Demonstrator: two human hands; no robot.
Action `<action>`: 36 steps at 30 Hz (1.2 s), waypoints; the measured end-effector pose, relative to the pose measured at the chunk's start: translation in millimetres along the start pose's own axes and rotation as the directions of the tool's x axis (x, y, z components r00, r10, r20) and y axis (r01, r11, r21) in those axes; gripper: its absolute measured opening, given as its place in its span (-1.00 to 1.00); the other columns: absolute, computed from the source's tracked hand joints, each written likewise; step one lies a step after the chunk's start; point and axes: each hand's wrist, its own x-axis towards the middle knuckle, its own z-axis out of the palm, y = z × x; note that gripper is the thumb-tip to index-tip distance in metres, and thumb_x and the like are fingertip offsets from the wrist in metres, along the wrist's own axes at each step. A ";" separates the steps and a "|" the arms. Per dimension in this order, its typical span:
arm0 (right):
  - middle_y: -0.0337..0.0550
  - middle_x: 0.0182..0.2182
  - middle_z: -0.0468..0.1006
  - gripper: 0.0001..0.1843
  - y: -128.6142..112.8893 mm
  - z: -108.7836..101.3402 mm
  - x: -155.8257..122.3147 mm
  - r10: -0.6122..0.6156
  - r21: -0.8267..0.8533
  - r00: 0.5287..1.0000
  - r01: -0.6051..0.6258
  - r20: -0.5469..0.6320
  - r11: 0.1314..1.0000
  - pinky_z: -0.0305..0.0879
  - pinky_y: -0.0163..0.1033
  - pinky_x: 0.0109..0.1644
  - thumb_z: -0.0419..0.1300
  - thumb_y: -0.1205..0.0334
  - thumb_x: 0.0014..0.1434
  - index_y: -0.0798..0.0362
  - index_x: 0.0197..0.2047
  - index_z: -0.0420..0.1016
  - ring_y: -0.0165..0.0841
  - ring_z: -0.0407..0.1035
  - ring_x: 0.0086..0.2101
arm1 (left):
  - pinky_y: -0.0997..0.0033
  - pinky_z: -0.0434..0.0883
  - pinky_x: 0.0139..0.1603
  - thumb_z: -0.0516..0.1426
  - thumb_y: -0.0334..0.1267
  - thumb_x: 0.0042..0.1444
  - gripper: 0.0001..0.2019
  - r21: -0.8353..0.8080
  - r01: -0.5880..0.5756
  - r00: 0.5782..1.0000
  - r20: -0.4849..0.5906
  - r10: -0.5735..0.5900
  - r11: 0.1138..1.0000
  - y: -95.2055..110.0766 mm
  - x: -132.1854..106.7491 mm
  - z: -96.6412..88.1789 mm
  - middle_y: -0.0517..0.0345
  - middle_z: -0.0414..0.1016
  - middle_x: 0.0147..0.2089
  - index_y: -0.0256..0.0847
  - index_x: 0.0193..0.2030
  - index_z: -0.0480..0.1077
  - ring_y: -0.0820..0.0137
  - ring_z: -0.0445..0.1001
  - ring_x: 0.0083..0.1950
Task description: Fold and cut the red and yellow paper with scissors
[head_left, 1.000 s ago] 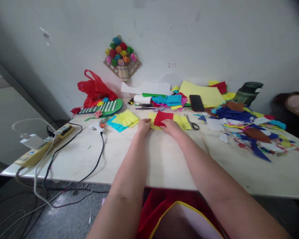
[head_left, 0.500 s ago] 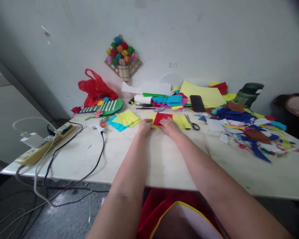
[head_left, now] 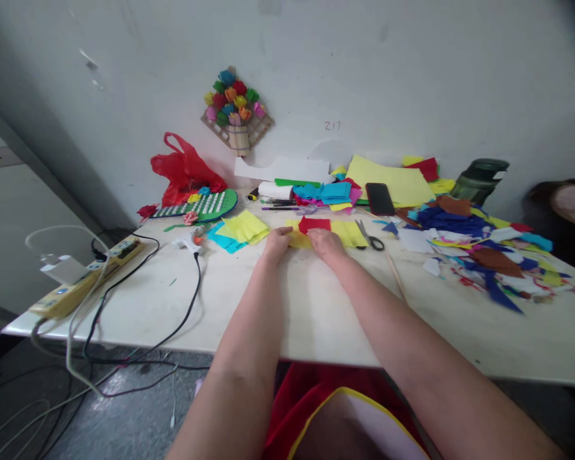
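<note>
My left hand (head_left: pixel 276 243) and my right hand (head_left: pixel 326 243) lie close together on the white table (head_left: pixel 316 306). Both pinch the near edge of a yellow paper square (head_left: pixel 301 239). A red paper square (head_left: pixel 315 223) lies just behind it, partly covered by the lifted yellow edge. More yellow paper (head_left: pixel 349 233) extends to the right under my right hand. Fingers of both hands are curled on the paper.
Scissors (head_left: pixel 370 237) lie right of the hands, a phone (head_left: pixel 378 198) behind. Colored paper scraps (head_left: pixel 483 255) cover the right side. A glue gun (head_left: pixel 190 241), power strip (head_left: pixel 84 278) and cables sit left. A red bag (head_left: pixel 184 172) and paper flower craft (head_left: pixel 234 112) are at the wall.
The yellow paper's near edge has been lifted and folded up over the lower part of the red square. Both hands shifted slightly toward each other.
</note>
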 end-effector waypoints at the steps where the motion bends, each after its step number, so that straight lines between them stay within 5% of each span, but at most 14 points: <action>1: -0.03 -0.07 0.47 -0.62 -0.5 -0.2 -0.6 -0.015 0.021 0.999 0.016 -0.045 1.000 0.26 -0.20 -0.06 -0.14 0.30 0.24 0.08 -0.05 0.44 -0.25 0.35 -0.10 | 0.46 0.40 -0.26 0.14 -0.34 -0.09 -0.62 -0.029 0.006 1.000 -0.007 -0.006 1.000 0.1 0.6 0.1 -0.05 0.50 -0.20 -0.37 -0.06 0.40 0.38 0.47 -0.27; 6: -0.08 0.03 0.40 -0.61 -4.7 -2.8 -2.8 -0.146 0.089 0.985 0.154 -0.093 0.984 0.15 -0.22 0.08 -0.13 0.36 0.22 0.07 0.00 0.42 -0.31 0.28 0.00 | 0.42 0.40 -0.28 0.03 -0.01 0.06 -0.59 -0.171 0.044 0.998 -0.042 -0.051 0.984 2.4 1.9 0.3 -0.11 0.49 -0.23 -0.38 -0.23 0.44 0.34 0.45 -0.24; 11: -0.03 0.00 0.42 -0.63 -8.1 -1.8 -2.9 -0.257 0.059 0.964 0.261 -0.069 0.963 0.17 -0.23 0.06 -0.09 0.39 0.21 0.08 -0.03 0.44 -0.31 0.30 -0.02 | 0.47 0.40 -0.31 0.02 0.10 0.02 -0.50 -0.148 0.039 0.999 -0.028 -0.044 0.988 3.7 0.0 0.5 -0.04 0.49 -0.31 -0.37 -0.23 0.43 0.38 0.46 -0.31; 16: -0.01 -0.01 0.42 -0.63 -9.5 1.0 -2.6 -0.300 0.029 0.952 0.302 -0.058 0.953 0.18 -0.22 0.04 -0.10 0.39 0.21 0.11 -0.03 0.43 -0.29 0.30 -0.03 | 0.50 0.39 -0.36 0.16 -0.04 -0.06 -0.56 -0.098 0.023 1.000 -0.006 -0.024 0.995 5.0 -3.2 2.1 -0.01 0.50 -0.31 -0.37 -0.13 0.40 0.40 0.46 -0.36; 22: -0.04 0.00 0.42 -0.64 -11.1 2.2 -3.5 -0.323 0.014 0.945 0.324 -0.041 0.946 0.18 -0.22 0.03 -0.09 0.38 0.22 0.09 -0.04 0.44 -0.29 0.31 -0.04 | 0.52 0.38 -0.40 0.15 -0.37 -0.07 -0.40 -0.017 0.044 0.993 -0.110 -0.046 0.999 3.9 -0.2 3.2 0.00 0.50 -0.29 -0.35 0.17 0.15 0.47 0.45 -0.45; 28: -0.04 -0.01 0.43 -0.63 -10.1 4.3 -3.1 -0.334 -0.012 0.941 0.334 -0.048 0.942 0.20 -0.21 0.01 -0.11 0.37 0.22 0.12 -0.03 0.43 -0.27 0.33 -0.07 | 0.53 0.37 -0.42 0.13 -0.41 -0.09 -0.42 0.077 0.054 0.988 -0.149 -0.042 0.996 4.9 0.9 3.1 0.04 0.51 -0.33 -0.30 0.16 0.18 0.46 0.45 -0.45; 36: -0.07 0.00 0.42 -0.61 -13.0 -1.1 -5.7 -0.336 -0.017 0.941 0.336 -0.042 0.942 0.19 -0.22 0.01 -0.13 0.38 0.22 0.12 -0.01 0.43 -0.28 0.32 -0.06 | 0.48 0.38 -0.39 0.11 -0.39 -0.09 -0.41 -0.037 0.096 0.988 -0.119 -0.100 0.995 0.3 7.0 1.7 -0.02 0.49 -0.23 -0.24 0.17 0.17 0.43 0.46 -0.41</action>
